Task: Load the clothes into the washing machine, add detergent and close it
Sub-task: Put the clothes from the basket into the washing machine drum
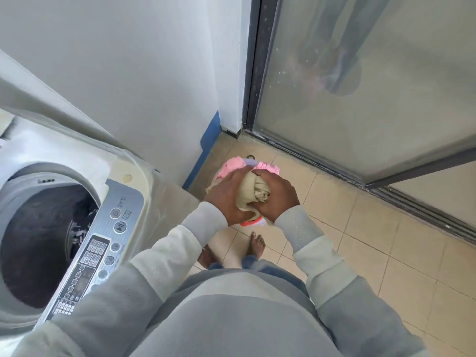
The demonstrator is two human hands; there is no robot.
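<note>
here both hands, left hand (228, 195) and right hand (277, 195), grip beige cloth (253, 190)

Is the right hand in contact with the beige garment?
Touching. The head view shows the right hand with fingers curled into the bunched beige garment; the left hand grips it too.

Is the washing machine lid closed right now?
No, the lid of the washing machine stands raised, and the open drum shows dark laundry inside.

Home laundry corner: top-loading washing machine (77, 173), beige tiled floor (360, 243), frosted sliding door (360, 104), white wall (128, 73).
</note>
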